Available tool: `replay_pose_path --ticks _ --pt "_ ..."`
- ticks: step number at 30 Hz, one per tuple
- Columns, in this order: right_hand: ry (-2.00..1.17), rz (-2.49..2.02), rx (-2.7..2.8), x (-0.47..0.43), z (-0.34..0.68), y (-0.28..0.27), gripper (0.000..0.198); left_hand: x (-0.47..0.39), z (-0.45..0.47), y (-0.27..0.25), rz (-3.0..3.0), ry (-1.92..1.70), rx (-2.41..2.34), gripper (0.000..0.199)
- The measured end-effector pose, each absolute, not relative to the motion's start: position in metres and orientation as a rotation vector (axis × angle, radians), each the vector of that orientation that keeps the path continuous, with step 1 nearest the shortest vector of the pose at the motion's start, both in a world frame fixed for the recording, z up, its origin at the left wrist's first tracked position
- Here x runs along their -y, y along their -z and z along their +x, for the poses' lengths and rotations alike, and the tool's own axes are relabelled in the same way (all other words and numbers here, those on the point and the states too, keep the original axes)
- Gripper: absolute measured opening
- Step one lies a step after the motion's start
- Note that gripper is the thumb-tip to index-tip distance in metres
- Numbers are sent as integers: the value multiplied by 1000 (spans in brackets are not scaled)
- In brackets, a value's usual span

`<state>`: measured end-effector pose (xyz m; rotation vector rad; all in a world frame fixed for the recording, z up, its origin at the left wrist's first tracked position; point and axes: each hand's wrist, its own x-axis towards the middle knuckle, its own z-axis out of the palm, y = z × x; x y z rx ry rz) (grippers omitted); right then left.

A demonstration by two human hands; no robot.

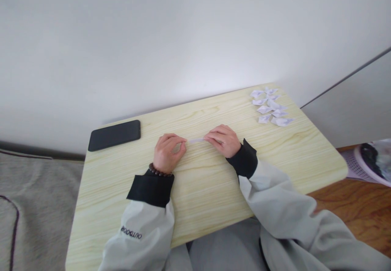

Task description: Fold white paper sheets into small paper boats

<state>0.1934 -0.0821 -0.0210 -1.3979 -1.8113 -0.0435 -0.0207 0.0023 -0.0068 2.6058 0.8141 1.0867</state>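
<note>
A narrow white strip of paper (196, 140) stretches between my two hands over the middle of the table. My left hand (168, 152), with a dark beaded bracelet at the wrist, pinches its left end between thumb and fingers. At the other end, the fingertips of my right hand (224, 140) are closed on the paper. Parts of both ends are hidden by the fingers. Several small folded white paper pieces (271, 107) with pointed ends lie grouped at the table's far right corner.
A black smartphone (115, 135) lies near the back left corner of the pale wood-grain table (210, 206). A white wall (183, 38) runs along the back edge. On the floor at right stands a pale purple basket (359, 165) with a bag inside. Grey fabric (45, 206) spreads at left.
</note>
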Motion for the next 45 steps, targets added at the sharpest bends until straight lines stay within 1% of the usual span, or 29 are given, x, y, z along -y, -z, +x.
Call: replay_pose_path --ticks 9,15,21,25,31,35,37,40,45 --pt "68 -1298 1820 80 183 19 18 7 -12 1 2558 -1067 -720 14" --pt "-18 -1275 1828 81 176 17 19 7 -7 5 2603 -1038 -646 9" --pt "-102 -1311 1790 80 183 16 20 1 -16 6 2637 -996 -715 13" --pt "-144 -1385 1662 81 192 15 20 -3 -23 3 2497 -1039 -848 16" --pt "-330 -1465 1656 82 180 15 24 8 -14 -2 2387 -868 -746 25" --pt "-468 -1462 1619 83 177 14 24 11 -8 -1 2371 -904 -796 13" --pt "-522 -1438 1617 83 179 13 23 11 -8 0 2344 -920 -830 13" --pt "-485 -1395 1606 81 180 13 20 9 -9 1 2305 -943 -866 14" --pt "-297 -1240 1627 64 175 13 18 4 -11 1 2264 -962 -959 18"
